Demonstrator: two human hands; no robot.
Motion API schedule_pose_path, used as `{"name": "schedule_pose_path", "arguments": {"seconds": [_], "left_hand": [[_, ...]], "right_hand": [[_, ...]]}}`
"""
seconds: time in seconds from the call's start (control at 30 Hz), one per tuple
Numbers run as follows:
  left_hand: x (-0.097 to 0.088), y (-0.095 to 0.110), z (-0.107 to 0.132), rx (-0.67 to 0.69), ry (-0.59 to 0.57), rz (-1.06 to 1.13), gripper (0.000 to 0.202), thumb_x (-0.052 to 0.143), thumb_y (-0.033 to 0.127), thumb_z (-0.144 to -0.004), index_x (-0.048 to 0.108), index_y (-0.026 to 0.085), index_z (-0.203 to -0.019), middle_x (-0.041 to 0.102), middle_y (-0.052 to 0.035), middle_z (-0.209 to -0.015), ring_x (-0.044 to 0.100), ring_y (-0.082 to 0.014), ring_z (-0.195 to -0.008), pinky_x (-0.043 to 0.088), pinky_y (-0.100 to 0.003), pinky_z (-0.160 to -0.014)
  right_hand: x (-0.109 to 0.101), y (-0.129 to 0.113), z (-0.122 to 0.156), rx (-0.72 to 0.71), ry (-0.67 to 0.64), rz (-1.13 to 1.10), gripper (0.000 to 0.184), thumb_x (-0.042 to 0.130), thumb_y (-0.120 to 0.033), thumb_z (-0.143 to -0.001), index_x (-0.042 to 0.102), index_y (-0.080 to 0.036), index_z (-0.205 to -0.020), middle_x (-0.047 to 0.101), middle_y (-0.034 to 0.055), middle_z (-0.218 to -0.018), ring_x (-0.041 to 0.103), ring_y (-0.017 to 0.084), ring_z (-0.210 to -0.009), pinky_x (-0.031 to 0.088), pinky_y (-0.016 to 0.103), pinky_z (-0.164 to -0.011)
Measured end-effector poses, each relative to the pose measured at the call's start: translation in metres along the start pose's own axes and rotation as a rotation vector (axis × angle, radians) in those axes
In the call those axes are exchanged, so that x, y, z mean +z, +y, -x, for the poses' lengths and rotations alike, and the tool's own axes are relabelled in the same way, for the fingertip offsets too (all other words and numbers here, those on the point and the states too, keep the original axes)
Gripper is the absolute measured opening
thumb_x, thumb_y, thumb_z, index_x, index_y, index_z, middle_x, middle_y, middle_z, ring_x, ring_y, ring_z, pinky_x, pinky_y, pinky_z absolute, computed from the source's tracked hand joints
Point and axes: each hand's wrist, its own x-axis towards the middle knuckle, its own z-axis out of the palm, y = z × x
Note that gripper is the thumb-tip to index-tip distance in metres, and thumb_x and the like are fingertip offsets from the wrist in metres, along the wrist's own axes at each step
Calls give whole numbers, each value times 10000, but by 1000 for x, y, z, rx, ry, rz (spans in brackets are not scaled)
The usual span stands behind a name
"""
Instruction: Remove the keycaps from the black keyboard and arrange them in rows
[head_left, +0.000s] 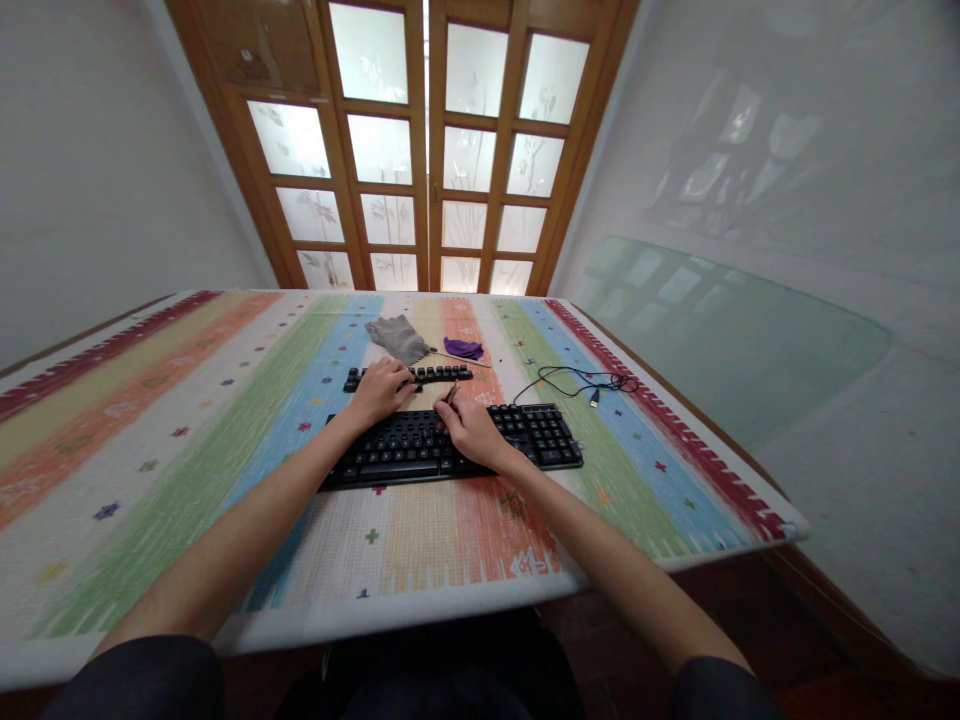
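A black keyboard [397, 468] lies on the striped tablecloth in front of me; part of its upper left area shows no keycaps. Behind it, loose black keycaps [444, 374] are laid out in rows. My left hand [382, 390] is over the left part of these rows, its fingers closed at a small dark keycap [418, 388]. Above the middle of the keyboard is my right hand [471, 428], with thumb and fingers pinched together. Something thin and dark seems to stick up from that pinch, too small to name.
Behind the keycaps lie a grey cloth [399, 338] and a crumpled purple cloth [463, 348], with a thin rod [469, 360] close by. The keyboard's cable [570, 376] is coiled at the right, ending in a USB plug [595, 398]. White walls flank the table [187, 500].
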Motion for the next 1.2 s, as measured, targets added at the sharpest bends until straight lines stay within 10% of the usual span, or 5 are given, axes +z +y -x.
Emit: {"name": "schedule_pose_path", "arguments": {"seconds": [0.4,0.77,0.97,1.2], "left_hand": [[-6,29,16,190,-111,-48,182,512,223,-897,681,155,-885,623,-122,-897,511,-255,-868,392,-388,-757],[6,27,19,142,-96,-75,197,474,131,-895,670,145,-874,624,-110,-848,524,-245,-873,431,-369,-776],[8,26,20,159,-56,-76,220,475,120,-898,690,138,-939,644,-99,-874,546,-230,-876,455,-372,-838],[4,30,19,206,41,40,266,444,121,-912,672,157,-1045,651,-88,-868,566,-216,-865,477,-362,-831]], "right_hand": [[18,-14,-8,-142,-88,93,213,516,-301,-934,518,-214,-740,588,11,-708,538,171,-661,386,276,-665],[13,8,-35,26,-34,184,312,486,-287,-959,488,-200,-659,572,-1,-584,537,149,-598,360,264,-632],[5,30,-40,348,22,-103,387,392,-450,-982,544,-174,-758,582,-17,-533,495,108,-436,395,235,-522],[-8,39,-28,241,54,-294,412,439,-579,-905,539,-179,-892,632,12,-679,557,102,-481,374,186,-391]]}}
